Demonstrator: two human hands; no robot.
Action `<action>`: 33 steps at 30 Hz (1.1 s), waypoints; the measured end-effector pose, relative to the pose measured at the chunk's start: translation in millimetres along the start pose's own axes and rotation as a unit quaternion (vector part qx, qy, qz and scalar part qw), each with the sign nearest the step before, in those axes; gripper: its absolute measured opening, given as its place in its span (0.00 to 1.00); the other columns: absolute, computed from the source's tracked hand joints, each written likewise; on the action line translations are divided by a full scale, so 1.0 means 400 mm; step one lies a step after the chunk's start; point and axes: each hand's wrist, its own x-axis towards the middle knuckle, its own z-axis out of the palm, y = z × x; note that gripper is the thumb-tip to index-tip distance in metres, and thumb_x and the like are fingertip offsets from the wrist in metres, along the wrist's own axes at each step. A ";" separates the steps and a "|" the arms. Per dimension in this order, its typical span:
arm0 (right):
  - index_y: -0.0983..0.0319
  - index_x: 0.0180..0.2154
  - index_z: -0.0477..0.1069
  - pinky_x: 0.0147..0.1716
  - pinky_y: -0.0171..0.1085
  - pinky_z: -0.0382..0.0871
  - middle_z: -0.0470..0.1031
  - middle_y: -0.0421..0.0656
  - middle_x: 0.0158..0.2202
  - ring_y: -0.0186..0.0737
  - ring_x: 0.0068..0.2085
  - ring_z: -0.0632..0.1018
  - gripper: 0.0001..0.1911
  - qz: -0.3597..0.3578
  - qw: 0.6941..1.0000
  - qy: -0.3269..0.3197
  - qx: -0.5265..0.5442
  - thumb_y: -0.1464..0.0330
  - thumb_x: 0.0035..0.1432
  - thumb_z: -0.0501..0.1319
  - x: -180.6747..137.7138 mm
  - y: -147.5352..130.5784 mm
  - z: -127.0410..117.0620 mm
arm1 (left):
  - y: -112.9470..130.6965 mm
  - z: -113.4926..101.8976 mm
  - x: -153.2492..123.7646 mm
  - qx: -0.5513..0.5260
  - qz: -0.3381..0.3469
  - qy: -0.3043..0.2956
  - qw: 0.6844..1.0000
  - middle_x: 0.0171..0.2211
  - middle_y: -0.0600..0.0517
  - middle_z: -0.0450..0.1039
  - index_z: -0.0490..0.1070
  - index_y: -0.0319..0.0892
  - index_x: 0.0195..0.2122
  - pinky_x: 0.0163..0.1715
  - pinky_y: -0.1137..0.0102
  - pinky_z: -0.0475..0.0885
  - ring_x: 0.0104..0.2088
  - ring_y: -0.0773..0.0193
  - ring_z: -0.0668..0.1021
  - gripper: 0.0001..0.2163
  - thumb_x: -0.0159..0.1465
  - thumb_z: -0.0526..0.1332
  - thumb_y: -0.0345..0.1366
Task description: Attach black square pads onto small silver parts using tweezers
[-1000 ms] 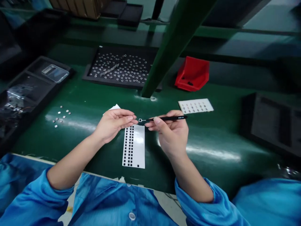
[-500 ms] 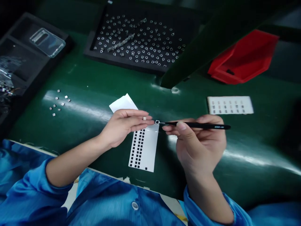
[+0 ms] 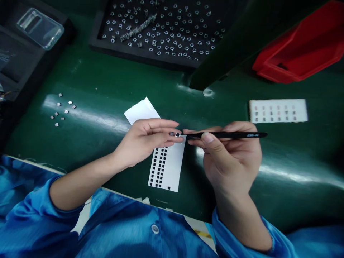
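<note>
My left hand [image 3: 141, 141] is closed, pinching a tiny square metal piece [image 3: 171, 133] at its fingertips. My right hand [image 3: 232, 157] grips black tweezers [image 3: 228, 135] lying nearly level. At the tweezers' tip is a small pale square frame [image 3: 177, 134] with a dark middle, right beside the metal piece; whether the two touch I cannot tell. Below my left fingers lies a white sheet [image 3: 173, 168] with rows of small black squares, its upper part covered by the hand. Another white paper piece [image 3: 142, 110] pokes out behind that hand.
Several small metal blocks [image 3: 66, 111] lie scattered at left. A black tray [image 3: 107, 50] with many small frames is at the back. A clear case [image 3: 40, 28] sits in a dark tray. At right are a white block [image 3: 298, 111], a red bin [image 3: 301, 68] and a dark post [image 3: 209, 68].
The tweezers have brought the square frame left to the metal piece at my left fingertips. The camera view has shifted slightly; the things on the table look unmoved.
</note>
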 end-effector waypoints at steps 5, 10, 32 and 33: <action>0.52 0.44 0.72 0.37 0.36 0.87 0.88 0.37 0.36 0.45 0.40 0.91 0.16 -0.021 0.999 -0.017 0.021 0.72 0.63 0.75 0.001 -0.015 -0.005 | -0.008 -0.002 -0.002 0.091 0.095 -0.009 0.991 0.44 0.47 0.88 0.84 0.42 0.50 0.47 0.65 0.87 0.45 0.55 0.90 0.12 0.66 0.75 0.35; 0.52 0.45 0.72 0.40 0.37 0.87 0.89 0.37 0.37 0.43 0.39 0.90 0.14 -0.034 0.998 -0.042 0.036 0.72 0.66 0.74 0.002 -0.027 -0.007 | -0.007 -0.013 -0.010 0.243 0.260 -0.024 0.934 0.48 0.50 0.88 0.82 0.46 0.57 0.52 0.68 0.86 0.48 0.60 0.89 0.16 0.69 0.70 0.29; 0.52 0.43 0.68 0.43 0.42 0.88 0.88 0.37 0.36 0.47 0.42 0.91 0.19 0.033 0.998 0.000 -0.050 0.69 0.62 0.77 -0.001 0.002 -0.003 | 0.025 -0.002 0.014 -0.031 -0.084 0.015 0.996 0.42 0.44 0.87 0.81 0.40 0.48 0.54 0.57 0.84 0.44 0.52 0.90 0.07 0.71 0.68 0.31; 0.52 0.43 0.68 0.43 0.42 0.88 0.88 0.37 0.37 0.47 0.42 0.91 0.19 0.034 0.998 -0.003 -0.051 0.69 0.62 0.77 -0.001 0.003 -0.003 | 0.025 -0.002 0.013 -0.031 -0.088 0.013 0.996 0.41 0.44 0.87 0.81 0.40 0.49 0.53 0.57 0.84 0.44 0.52 0.90 0.07 0.71 0.67 0.31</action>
